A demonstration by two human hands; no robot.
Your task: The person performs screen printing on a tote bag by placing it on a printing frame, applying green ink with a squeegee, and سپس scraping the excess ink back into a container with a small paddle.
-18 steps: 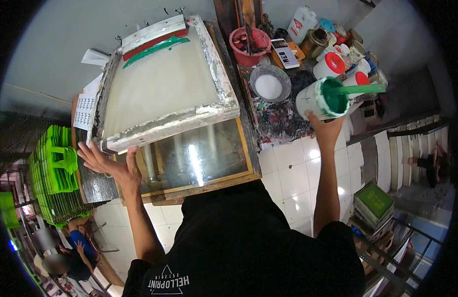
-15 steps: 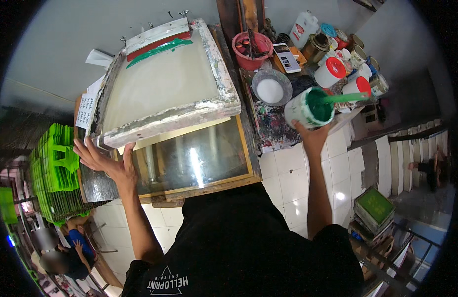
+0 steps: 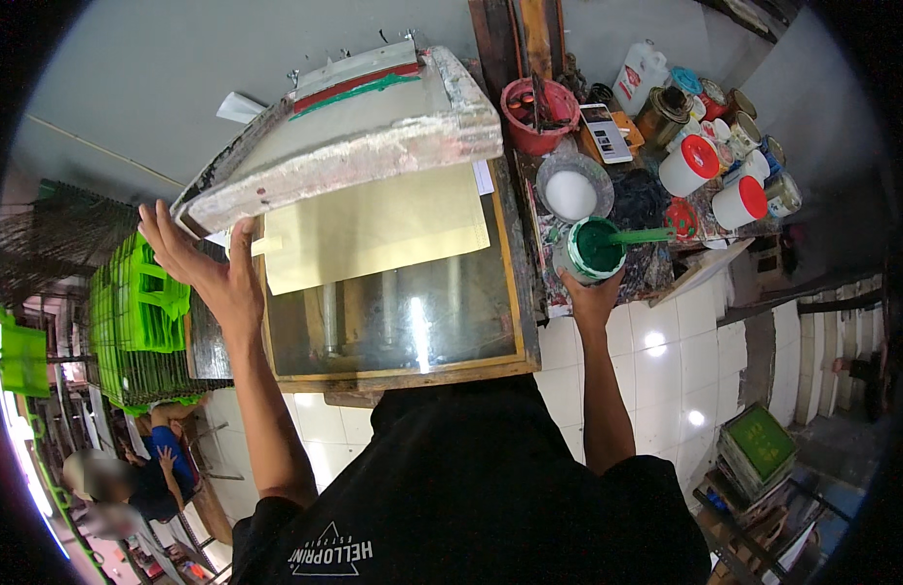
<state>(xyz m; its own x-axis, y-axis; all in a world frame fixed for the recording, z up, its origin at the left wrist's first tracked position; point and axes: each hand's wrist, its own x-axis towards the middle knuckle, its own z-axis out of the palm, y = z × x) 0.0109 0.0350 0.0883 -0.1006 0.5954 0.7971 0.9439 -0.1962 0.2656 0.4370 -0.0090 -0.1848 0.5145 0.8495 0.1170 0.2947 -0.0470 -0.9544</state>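
Observation:
My left hand (image 3: 217,283) holds up the near left corner of a screen printing frame (image 3: 354,168), thumb against its near edge and fingers spread at its side. The worn frame tilts up from a glass-topped table (image 3: 383,346). A squeegee with a red blade (image 3: 359,83) lies across its far end beside a streak of green ink (image 3: 364,95). Under the frame is a pale yellow sheet (image 3: 383,229), lying over the glass. On the right, my right hand (image 3: 595,300) grips a white tub (image 3: 567,261) of green ink; a green spatula (image 3: 642,236) sticks out of it.
An ink-stained side table (image 3: 637,278) on the right carries a bowl of white stuff (image 3: 571,195), a red bucket (image 3: 537,141) of tools, a phone (image 3: 606,133) and several tubs and cans. A wire rack with green pieces (image 3: 144,322) stands left; other people (image 3: 144,478) sit beyond.
The frame has tilted up further, baring more of the yellow sheet. The tub has come down and nearer to me, uncovering a red lid on the side table. The whole view has shifted.

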